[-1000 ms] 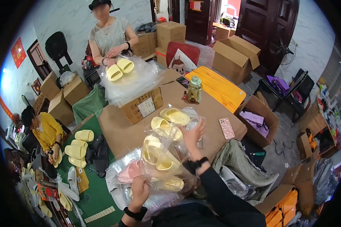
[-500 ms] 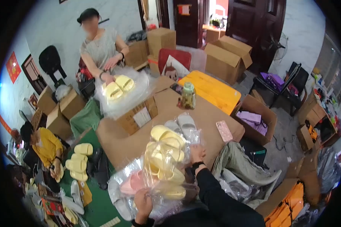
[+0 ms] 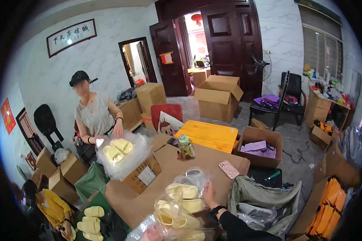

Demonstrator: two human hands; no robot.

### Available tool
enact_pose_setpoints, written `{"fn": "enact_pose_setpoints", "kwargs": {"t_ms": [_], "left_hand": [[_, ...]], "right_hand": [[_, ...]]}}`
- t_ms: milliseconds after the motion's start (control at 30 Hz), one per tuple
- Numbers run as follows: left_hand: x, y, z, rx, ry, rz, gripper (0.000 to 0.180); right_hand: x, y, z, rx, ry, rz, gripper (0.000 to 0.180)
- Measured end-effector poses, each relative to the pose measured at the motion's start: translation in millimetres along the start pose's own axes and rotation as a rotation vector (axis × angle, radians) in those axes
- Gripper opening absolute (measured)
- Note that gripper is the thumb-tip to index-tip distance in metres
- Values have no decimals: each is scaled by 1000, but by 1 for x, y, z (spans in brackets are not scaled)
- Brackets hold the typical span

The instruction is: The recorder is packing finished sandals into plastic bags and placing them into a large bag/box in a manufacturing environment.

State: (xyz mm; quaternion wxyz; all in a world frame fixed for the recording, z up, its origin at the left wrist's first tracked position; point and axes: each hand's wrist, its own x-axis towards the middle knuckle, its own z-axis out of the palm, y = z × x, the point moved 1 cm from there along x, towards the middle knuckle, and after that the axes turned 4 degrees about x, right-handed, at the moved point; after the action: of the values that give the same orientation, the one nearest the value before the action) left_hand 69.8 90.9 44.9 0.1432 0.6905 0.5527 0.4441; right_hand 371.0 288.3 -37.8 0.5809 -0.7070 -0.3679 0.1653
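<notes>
My right hand [image 3: 208, 195] has its fingers closed on the edge of a see-through plastic bag [image 3: 177, 205] at the near side of the brown table. Inside or under the film lie several pale yellow slippers [image 3: 182, 190]; the glare hides which. Behind them, a grey slipper [image 3: 194, 173] shows through the plastic. A pink slipper [image 3: 151, 233] is partly visible at the lower edge. My left hand is outside the picture.
A co-worker across the table handles yellow slippers [image 3: 117, 150] on plastic bags above a carton [image 3: 142, 174]. Another person in yellow sits lower left beside more slippers [image 3: 90, 225]. A jar [image 3: 186, 147], a pink phone [image 3: 229, 169] and a sack [image 3: 249, 193] are nearby.
The view has tilted upward, so the table sits lower and my left hand has dropped out of sight. My right hand still grips the bag. The co-worker's hands have shifted around the slippers.
</notes>
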Motion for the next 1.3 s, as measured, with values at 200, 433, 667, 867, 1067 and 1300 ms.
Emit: {"fn": "enact_pose_setpoints", "kwargs": {"t_ms": [200,433,667,867,1067,1300], "left_hand": [[1,-15,-10,-143,-31,-68,30],[18,32,-54,72,-221,87,26],[-11,65,-74,-8,-8,507,11],[-29,74,-90,-171,17,418,8],[-38,113,-98,-312,-213,351,18],[-12,171,-72,-409,-407,537,26]], "right_hand": [[11,-111,-26,114,-79,-506,31],[-106,-246,-89,337,-702,-923,38],[-213,-270,-103,191,-1086,-1187,24],[-243,-262,-145,181,-993,-961,11],[-260,-256,-205,71,-978,-924,36],[-250,-224,-235,-73,-687,-861,30]]}}
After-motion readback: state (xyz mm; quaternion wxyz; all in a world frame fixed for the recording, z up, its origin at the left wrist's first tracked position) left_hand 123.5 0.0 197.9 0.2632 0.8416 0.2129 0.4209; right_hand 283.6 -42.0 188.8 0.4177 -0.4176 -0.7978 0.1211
